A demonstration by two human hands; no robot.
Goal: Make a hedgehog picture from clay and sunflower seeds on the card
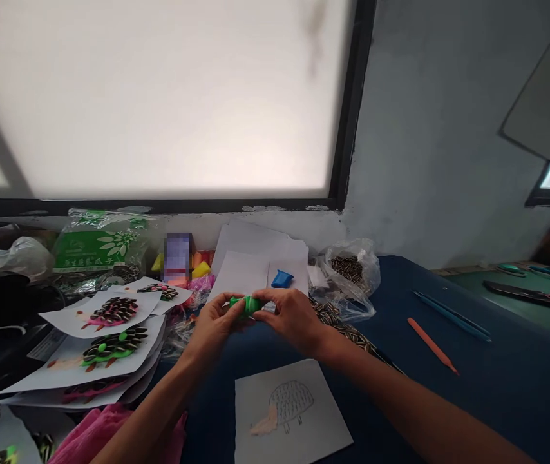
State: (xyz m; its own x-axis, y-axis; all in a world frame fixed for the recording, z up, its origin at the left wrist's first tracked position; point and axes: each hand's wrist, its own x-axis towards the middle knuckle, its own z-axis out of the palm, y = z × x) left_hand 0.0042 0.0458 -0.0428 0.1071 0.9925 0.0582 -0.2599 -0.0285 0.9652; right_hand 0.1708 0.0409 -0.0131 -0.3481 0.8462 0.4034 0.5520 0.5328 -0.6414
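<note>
Between the fingertips of both hands is a small lump of green modelling clay (246, 306); whether it is still in a wrapper I cannot tell. My left hand (217, 317) pinches its left end, and my right hand (290, 314) grips the right end with thumb and fingers. Below them on the blue table lies a white card (294, 412) with a pencil-drawn hedgehog, its snout covered in peach clay. Just behind my right hand a small blue packet (282, 278) rests on white paper sheets (241, 270).
Finished hedgehog cards (111, 314) with seeds are stacked at left, near a pink cloth (111, 432). Behind stand a green seed bag (104, 248) and a clear bag of striped seeds (350, 267). An orange pen (433, 346) and a blue pen (451, 316) lie right.
</note>
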